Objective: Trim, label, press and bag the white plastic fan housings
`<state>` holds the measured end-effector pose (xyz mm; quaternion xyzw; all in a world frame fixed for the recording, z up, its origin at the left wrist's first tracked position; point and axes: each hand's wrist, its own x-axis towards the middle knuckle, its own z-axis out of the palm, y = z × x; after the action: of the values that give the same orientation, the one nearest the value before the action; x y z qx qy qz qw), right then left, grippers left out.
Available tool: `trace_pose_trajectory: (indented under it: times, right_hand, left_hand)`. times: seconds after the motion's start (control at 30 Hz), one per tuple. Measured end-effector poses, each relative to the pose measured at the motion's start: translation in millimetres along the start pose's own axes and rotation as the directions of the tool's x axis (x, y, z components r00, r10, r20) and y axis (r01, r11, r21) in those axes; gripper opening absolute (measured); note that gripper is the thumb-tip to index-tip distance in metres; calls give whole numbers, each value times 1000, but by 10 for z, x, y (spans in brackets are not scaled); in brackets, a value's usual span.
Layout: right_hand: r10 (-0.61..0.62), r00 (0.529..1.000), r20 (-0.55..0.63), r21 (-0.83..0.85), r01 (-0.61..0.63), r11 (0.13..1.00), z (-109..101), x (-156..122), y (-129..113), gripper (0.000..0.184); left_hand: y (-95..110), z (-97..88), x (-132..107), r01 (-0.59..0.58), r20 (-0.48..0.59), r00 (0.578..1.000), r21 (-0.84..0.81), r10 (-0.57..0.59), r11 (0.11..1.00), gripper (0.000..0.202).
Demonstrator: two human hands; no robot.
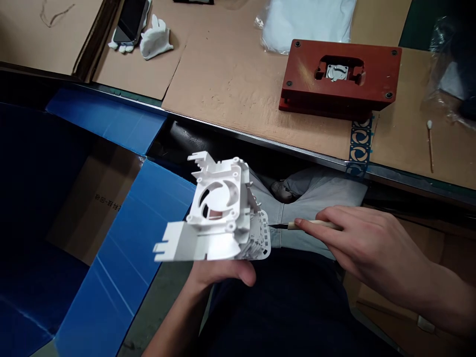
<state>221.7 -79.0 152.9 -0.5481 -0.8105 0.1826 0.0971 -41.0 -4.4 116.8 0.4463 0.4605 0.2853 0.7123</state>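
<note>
My left hand (226, 272) is closed under a white plastic housing (219, 198) and holds it up in front of my lap. The housing has a round vent with curved blades, prongs on its left side and a slotted grille on its right edge. In my right hand (366, 243) is a thin craft knife (316, 225) with a pale handle, gripped between thumb and fingers. Its dark tip points left and reaches the grille edge; whether it touches cannot be made out. The left fingers behind the housing are hidden.
A red fixture block (342, 94) with a small metal part (337, 72) stands on the cardboard-covered table (223, 74). A blue patterned strip (360, 144) hangs over the edge. A cotton swab (430, 144), phone (129, 22) and white glove (156, 38) lie around. An open blue box (122, 248) stands left.
</note>
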Motion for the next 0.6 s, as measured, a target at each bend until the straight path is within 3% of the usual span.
trace_pose_trajectory:
  times: [0.13, 0.27, 0.47, 0.6]
  right_hand:
    - [-8, 998, -62, 21, 10, 1000, 66, -23, 4, 33]
    - [-26, 992, -121, 22, 29, 999, 135, -57, 3, 29]
    - [-35, 987, -159, 32, 41, 999, 211, -106, 15, 34]
    - [-35, 986, -164, 48, 43, 998, 243, -133, 22, 38]
  left_hand:
    - [25, 27, 40, -149, 13, 989, 199, 149, 969, 108]
    - [11, -4, 35, -191, 32, 981, 307, 190, 932, 104]
    - [-110, -103, -4, -236, 10, 969, 343, 248, 909, 94]
    - [-80, -92, 46, -261, 9, 961, 357, 276, 897, 92]
